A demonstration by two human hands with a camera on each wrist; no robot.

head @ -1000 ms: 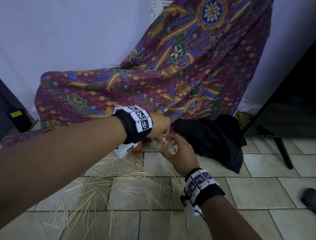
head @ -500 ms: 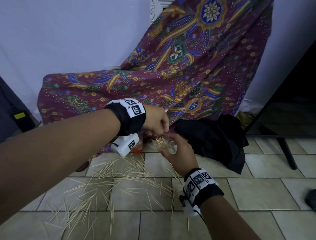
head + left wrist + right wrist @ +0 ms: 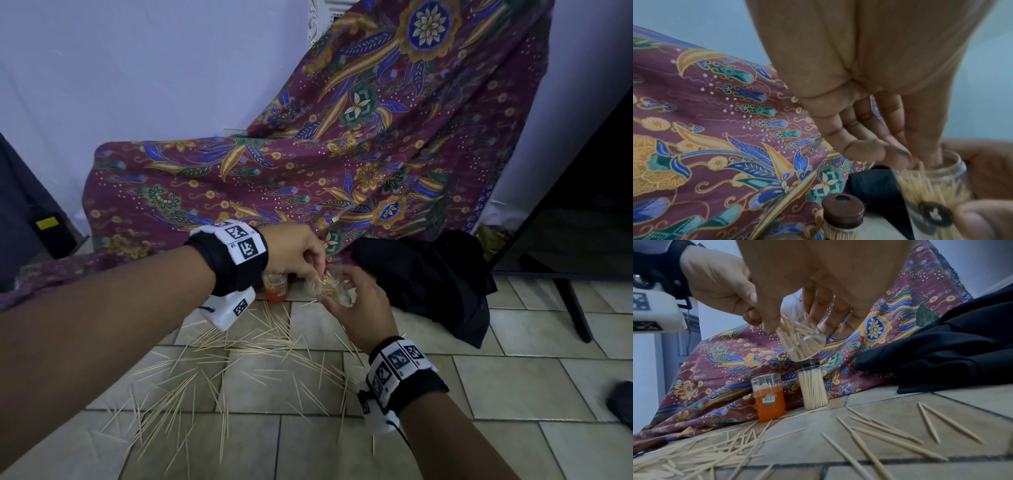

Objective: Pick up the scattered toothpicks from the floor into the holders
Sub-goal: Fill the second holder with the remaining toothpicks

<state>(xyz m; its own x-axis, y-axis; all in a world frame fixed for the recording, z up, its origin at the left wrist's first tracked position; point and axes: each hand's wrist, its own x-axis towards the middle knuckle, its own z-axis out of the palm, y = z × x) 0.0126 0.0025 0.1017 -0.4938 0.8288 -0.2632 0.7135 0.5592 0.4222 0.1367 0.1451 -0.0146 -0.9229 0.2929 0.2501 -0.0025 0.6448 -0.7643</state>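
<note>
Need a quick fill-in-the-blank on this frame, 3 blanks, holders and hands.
1. The right hand holds a clear holder that is ____ rather than upright.
2. The holder standing on the floor beside the black-capped holder has an ____ base.
3. The left hand has its fingertips at the clear holder's ____.

Missing: tilted; orange; mouth

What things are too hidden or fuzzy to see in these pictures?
- Head view: the clear plastic toothpick holder is mostly covered by the right hand and left hand.
- Left wrist view: that holder's toothpicks are blurred.
- Left wrist view: the brown-capped clear holder is cut off by the bottom edge.
- Right wrist view: the label on the orange holder is too small to read.
</note>
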